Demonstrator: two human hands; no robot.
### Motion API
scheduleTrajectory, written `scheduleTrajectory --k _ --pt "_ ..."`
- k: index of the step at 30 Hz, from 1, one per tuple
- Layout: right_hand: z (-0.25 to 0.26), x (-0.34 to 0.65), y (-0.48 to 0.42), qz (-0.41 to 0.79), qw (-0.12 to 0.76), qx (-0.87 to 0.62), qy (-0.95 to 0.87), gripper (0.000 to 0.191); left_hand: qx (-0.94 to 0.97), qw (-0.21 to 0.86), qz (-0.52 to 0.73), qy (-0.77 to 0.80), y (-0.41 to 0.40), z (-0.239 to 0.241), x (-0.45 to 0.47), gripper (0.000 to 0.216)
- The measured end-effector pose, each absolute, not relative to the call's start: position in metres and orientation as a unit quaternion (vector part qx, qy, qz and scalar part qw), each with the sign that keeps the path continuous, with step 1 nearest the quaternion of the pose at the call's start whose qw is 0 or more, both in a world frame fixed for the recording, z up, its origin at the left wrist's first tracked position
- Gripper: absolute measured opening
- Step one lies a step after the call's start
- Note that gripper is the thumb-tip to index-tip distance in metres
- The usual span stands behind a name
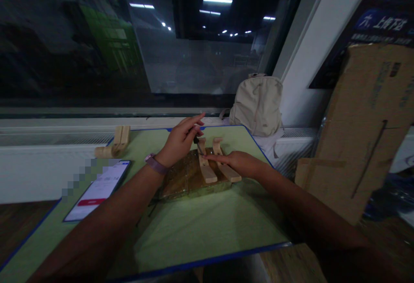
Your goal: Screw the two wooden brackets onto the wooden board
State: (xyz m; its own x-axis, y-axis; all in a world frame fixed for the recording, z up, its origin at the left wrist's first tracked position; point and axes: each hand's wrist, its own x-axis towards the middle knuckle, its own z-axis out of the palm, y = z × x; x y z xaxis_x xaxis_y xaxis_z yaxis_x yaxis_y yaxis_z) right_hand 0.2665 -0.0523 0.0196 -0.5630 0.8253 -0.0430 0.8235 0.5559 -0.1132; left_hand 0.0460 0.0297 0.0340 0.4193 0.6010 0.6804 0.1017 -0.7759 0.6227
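Head view, a screwdriver point(196, 140) over a wooden piece point(208, 174), long side slanting, tip down and toward the person, left hand point(181, 143) pinching it, right hand point(244, 163) with one finger stretched to the tip, cannot tell if gripping.

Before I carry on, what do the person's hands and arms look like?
The left hand and right hand are ungloved. Below the left one sits a mauve wristband with a small case, probably a watch; the right one shows none. No sleeve can be made out on the left forearm or right forearm.
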Motion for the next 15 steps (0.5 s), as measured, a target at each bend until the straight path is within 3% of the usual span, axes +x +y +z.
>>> scheduleTrajectory --k 2,10,15 --pt "0.017 0.268 -0.051 0.072 0.02 -0.466 -0.881 0.057 0.791 0.284 0.505 0.198 0.028 0.032 0.047 0.039" --pt "0.007 0.273 -0.046 0.059 0.037 -0.455 -0.888 0.057 0.731 0.404 0.524 0.166 0.022 0.038 0.048 0.02" --pt "0.008 0.271 -0.046 0.051 0.02 -0.457 -0.888 0.059 0.756 0.307 0.54 0.208 0.03 0.039 0.041 0.017"
